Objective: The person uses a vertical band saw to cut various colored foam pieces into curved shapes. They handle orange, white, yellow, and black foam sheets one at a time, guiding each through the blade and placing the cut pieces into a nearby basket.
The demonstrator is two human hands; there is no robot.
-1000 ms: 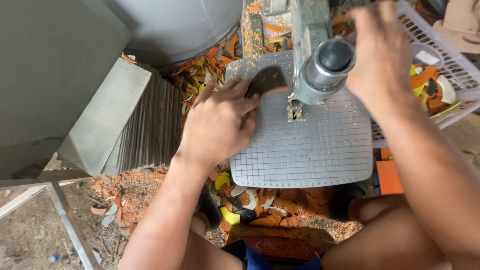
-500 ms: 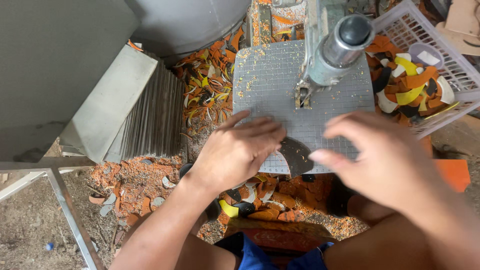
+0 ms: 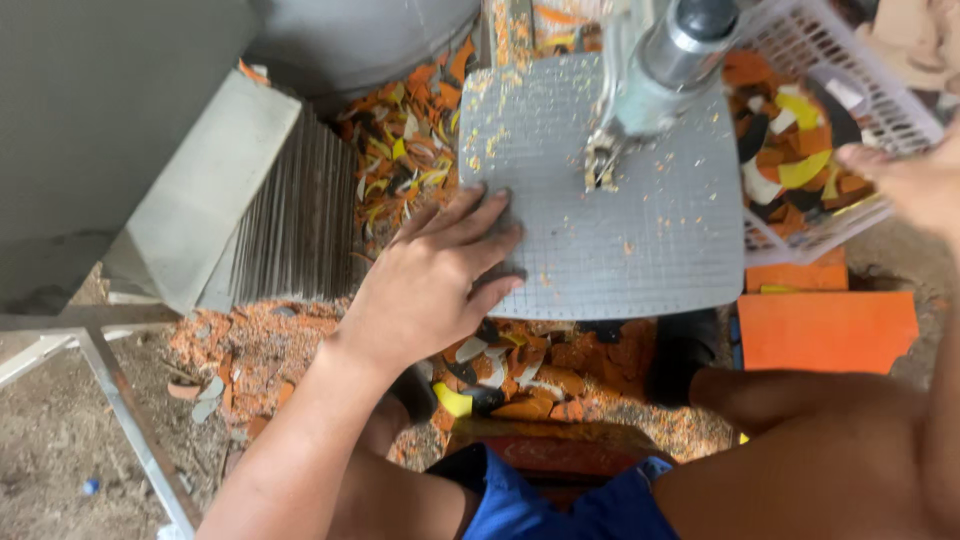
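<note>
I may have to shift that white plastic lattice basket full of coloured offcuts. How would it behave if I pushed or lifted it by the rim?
The white plastic lattice basket looks thin-walled, so its rim would probably flex. The coloured offcuts lie loose and would likely slide when it tilts. Their thin, small shapes suggest a fairly light load.

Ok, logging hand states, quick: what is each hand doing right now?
Left hand: open, flat on the grey grid plate, holding nothing visible.
Right hand: at the white basket, mostly out of frame; cannot be told.
</note>
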